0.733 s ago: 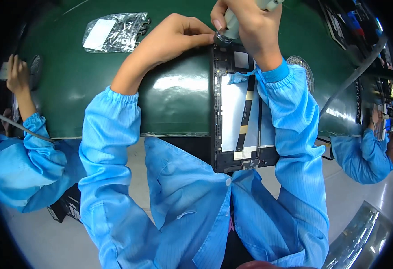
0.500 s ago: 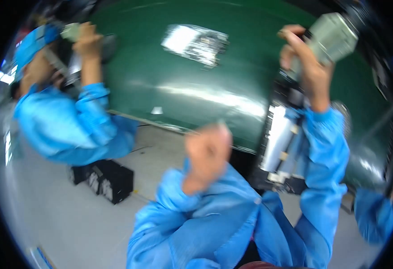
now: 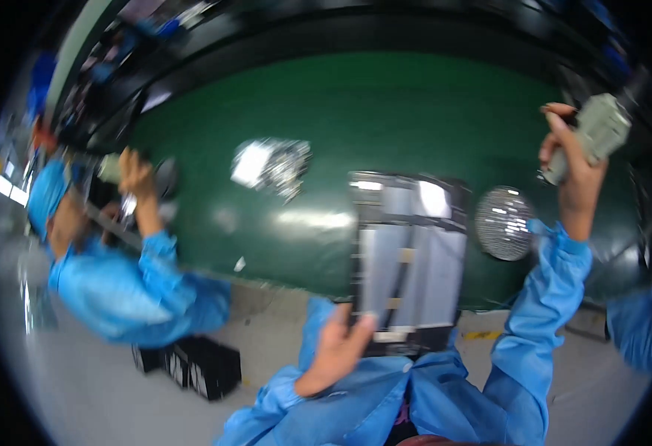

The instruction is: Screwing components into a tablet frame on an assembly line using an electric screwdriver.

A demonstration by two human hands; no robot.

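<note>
item: open tablet chassis, at the worktop's near edge, 6 o'clock; your left hand clamps its lower-left corner to steady it. your right hand, 2 o'clock, closed on a grey power screwdriver, lifted clear.

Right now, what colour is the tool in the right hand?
Pale grey-green; the tool shows in the head view, held by the raised right hand.

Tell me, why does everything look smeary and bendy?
In the head view, motion blur smears the left hand, the dark frame and the right hand holding a grey tool; fisheye distortion bends the green table; glare streaks it, and the rim goes black.
</note>
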